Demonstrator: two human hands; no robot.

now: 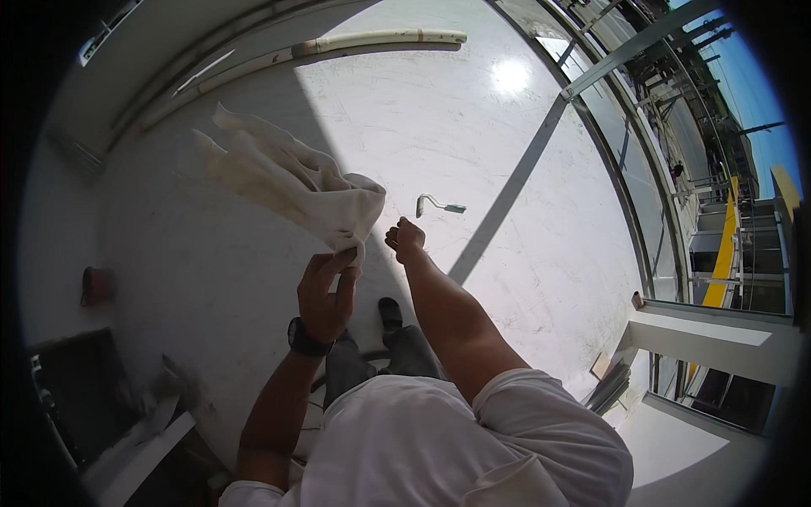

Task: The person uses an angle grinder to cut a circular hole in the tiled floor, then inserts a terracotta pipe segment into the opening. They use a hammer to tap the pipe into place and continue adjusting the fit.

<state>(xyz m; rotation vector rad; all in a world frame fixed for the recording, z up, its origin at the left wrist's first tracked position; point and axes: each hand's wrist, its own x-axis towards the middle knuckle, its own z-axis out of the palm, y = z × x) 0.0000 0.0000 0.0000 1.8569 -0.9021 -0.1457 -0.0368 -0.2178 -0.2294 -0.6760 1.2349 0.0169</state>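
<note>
A limp, off-white cloth (296, 173) hangs in the air in front of me, its far end trailing off to the left and blurred by motion. My left hand (325, 291), with a dark watch at the wrist, pinches the near corner of it between thumb and fingers. My right hand (405, 237) is held out to the right of the cloth, fingers curled closed, and nothing shows in it. Just beyond that hand in the picture, a small paint roller (439, 204) with a green handle lies on the pale floor (524, 245).
A long pale pipe (380, 38) lies along the far side. Glazed metal framing (621, 177) runs down the right. A reddish container (96, 286) stands at the left, above a dark box-like object (84, 397). Grey strips (610, 387) lean at lower right.
</note>
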